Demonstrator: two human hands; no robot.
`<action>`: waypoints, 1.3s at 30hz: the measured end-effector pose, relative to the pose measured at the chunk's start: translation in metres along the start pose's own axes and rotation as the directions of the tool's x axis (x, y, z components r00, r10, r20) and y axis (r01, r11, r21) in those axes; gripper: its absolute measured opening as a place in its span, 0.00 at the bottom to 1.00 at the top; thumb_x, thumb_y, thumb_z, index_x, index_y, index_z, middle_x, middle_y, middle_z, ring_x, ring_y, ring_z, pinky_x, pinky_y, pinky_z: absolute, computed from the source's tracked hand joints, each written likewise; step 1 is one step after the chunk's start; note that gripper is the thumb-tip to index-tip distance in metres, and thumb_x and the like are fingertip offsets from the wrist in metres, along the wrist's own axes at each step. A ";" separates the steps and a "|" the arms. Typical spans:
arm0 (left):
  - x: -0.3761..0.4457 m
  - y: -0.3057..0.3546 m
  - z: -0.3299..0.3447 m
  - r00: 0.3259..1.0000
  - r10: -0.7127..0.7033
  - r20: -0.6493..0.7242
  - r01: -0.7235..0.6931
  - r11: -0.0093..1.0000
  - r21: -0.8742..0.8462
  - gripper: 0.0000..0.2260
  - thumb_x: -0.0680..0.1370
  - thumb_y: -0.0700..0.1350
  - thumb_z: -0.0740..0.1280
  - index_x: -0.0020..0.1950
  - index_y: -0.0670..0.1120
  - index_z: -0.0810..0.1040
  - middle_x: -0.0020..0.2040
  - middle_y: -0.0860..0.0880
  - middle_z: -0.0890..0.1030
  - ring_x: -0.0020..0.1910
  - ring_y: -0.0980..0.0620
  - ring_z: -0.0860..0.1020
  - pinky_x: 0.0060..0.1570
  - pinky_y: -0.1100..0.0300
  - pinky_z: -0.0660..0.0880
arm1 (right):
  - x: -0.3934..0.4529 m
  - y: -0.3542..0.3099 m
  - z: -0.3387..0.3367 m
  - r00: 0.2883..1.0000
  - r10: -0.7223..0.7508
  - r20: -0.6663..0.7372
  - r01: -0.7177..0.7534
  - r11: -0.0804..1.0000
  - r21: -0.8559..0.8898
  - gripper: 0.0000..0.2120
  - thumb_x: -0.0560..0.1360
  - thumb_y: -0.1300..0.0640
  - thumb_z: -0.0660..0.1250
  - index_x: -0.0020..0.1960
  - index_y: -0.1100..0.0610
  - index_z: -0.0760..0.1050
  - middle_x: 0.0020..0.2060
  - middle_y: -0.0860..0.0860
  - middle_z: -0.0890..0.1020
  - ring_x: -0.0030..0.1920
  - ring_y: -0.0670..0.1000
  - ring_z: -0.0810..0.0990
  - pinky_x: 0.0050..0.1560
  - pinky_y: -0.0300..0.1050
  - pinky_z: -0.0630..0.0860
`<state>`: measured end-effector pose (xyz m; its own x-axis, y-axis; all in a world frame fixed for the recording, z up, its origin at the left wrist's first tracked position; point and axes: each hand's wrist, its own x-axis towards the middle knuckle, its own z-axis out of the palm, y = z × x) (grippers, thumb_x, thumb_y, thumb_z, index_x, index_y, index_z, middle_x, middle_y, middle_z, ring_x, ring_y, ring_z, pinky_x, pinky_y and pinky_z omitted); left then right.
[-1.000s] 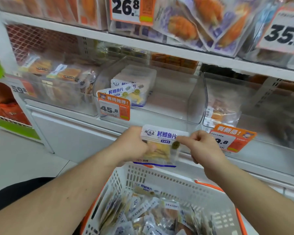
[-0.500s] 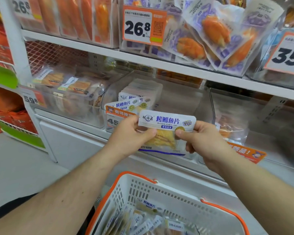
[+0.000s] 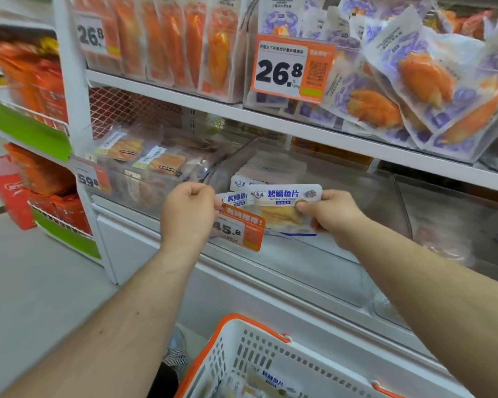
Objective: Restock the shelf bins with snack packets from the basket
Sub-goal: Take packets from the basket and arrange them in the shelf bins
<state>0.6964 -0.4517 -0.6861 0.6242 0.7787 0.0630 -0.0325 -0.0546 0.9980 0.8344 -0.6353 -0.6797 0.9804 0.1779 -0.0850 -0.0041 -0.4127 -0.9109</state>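
White metal shelves (image 3: pixel 161 91) fill your view, with orange and purple snack bags stacked on the upper level and clear plastic bins lined up on the level below. Your middle bin (image 3: pixel 342 254) sits straight ahead of you, see-through, with a small stack of packets (image 3: pixel 270 170) lying at its back left and bare floor across the rest of it. At the bottom of your view is the white basket (image 3: pixel 270 357) with its orange rim, and more packets lie inside it. Your right hand (image 3: pixel 332 215) pinches a fish-slice packet (image 3: pixel 282 206) by its right edge, thumb on the front and fingers curled behind, holding it upright at the front of the middle bin. Your left hand (image 3: pixel 189 214) is closed into a loose fist just left of that packet; you seem to grip the bin's front left corner, though I cannot tell exactly what the fingers hold. An orange price tag (image 3: pixel 239 231) reading 45.8 hangs on the bin's front, between your 2 hands and just below the packet.
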 end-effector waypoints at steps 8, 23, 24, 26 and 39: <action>0.005 -0.004 0.003 0.999 -0.033 -0.015 0.033 0.999 -0.024 0.08 0.76 0.41 0.62 0.39 0.49 0.77 0.35 0.50 0.84 0.35 0.49 0.80 0.34 0.60 0.74 | 0.019 0.007 0.043 0.978 0.144 0.153 -0.132 0.988 -0.084 0.07 0.73 0.61 0.75 0.49 0.60 0.80 0.42 0.56 0.82 0.33 0.50 0.73 0.33 0.42 0.67; 0.001 -0.009 0.012 0.998 -0.030 0.059 0.029 0.999 0.014 0.09 0.77 0.42 0.63 0.39 0.48 0.79 0.33 0.53 0.83 0.33 0.52 0.80 0.46 0.53 0.78 | 0.033 0.000 0.067 0.948 0.162 0.274 -0.119 0.979 -0.167 0.14 0.74 0.56 0.74 0.56 0.63 0.78 0.51 0.58 0.85 0.54 0.57 0.84 0.58 0.53 0.81; 0.000 -0.009 0.013 0.998 -0.028 0.064 0.027 0.999 0.020 0.09 0.77 0.42 0.63 0.39 0.47 0.79 0.33 0.53 0.84 0.33 0.52 0.80 0.46 0.52 0.78 | 0.033 0.000 0.066 0.947 0.164 0.277 -0.123 0.979 -0.160 0.14 0.74 0.57 0.75 0.56 0.62 0.79 0.51 0.57 0.85 0.53 0.56 0.84 0.58 0.53 0.81; 0.001 -0.010 0.013 0.998 -0.021 0.067 0.019 0.999 0.032 0.09 0.77 0.42 0.63 0.39 0.48 0.79 0.33 0.54 0.84 0.32 0.53 0.80 0.46 0.53 0.78 | 0.033 0.001 0.065 0.945 0.168 0.280 -0.130 0.980 -0.150 0.13 0.74 0.57 0.75 0.55 0.62 0.79 0.51 0.57 0.85 0.53 0.56 0.85 0.57 0.54 0.81; -0.032 -0.010 0.020 0.939 0.131 0.318 -0.185 0.972 0.147 0.05 0.71 0.47 0.65 0.37 0.50 0.79 0.34 0.51 0.83 0.36 0.48 0.82 0.44 0.50 0.80 | -0.018 -0.011 0.032 0.980 -0.170 -0.100 0.143 0.963 -0.229 0.03 0.73 0.58 0.71 0.46 0.55 0.79 0.41 0.48 0.80 0.46 0.50 0.80 0.50 0.47 0.78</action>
<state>0.6928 -0.4885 -0.6985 0.8301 0.5254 0.1867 -0.0325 -0.2887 0.9569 0.8103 -0.6056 -0.6808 0.9816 0.1551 0.1116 0.1816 -0.5760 -0.7970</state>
